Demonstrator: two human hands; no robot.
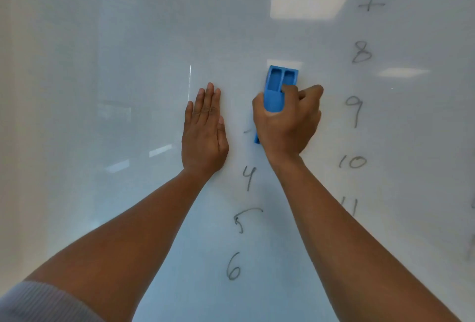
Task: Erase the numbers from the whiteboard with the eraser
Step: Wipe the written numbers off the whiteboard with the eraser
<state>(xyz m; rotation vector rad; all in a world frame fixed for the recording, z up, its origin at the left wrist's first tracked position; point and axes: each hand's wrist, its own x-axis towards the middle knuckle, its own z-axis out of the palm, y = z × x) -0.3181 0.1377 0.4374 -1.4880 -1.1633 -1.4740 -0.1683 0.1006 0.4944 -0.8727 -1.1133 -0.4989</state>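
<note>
Whiteboard [102, 38] fills nearly the whole view, glossy and catching ceiling-light reflections above both hands. Numbers run down it in two columns: 4 [248, 177], 5 [245, 220] and 6 [233, 266] sit below and between the wrists, while 7 [370, 4], 8 [362, 52], 9 [355, 110], 10 [352, 161] and a partly hidden 11 [349, 206] stand to the outer side of the right hand [286, 123]. That hand is clamped around the blue eraser [279, 87], thumb along one flank and fingers curled over the other, the block's upper end jutting past the knuckles and a lower corner showing at the heel of the palm. A short dark stroke [248, 131] survives just beside that heel, probably the remnant of a digit.

Left hand [204, 131] lies flat on the board with fingers straight and together, holding nothing, just across from the eraser.

Most of the job looks undone. Risks, as I judge them: a stroke that drifts inward could leave that remnant behind, since it sits right at the eraser's edge; the forearm may brush the 11 and smear ink onto skin; uneven pressure from a grip taken so low could tip the pad and leave grey ghosting; and the braced palm could drag through the 4 if it slides downward.
</note>
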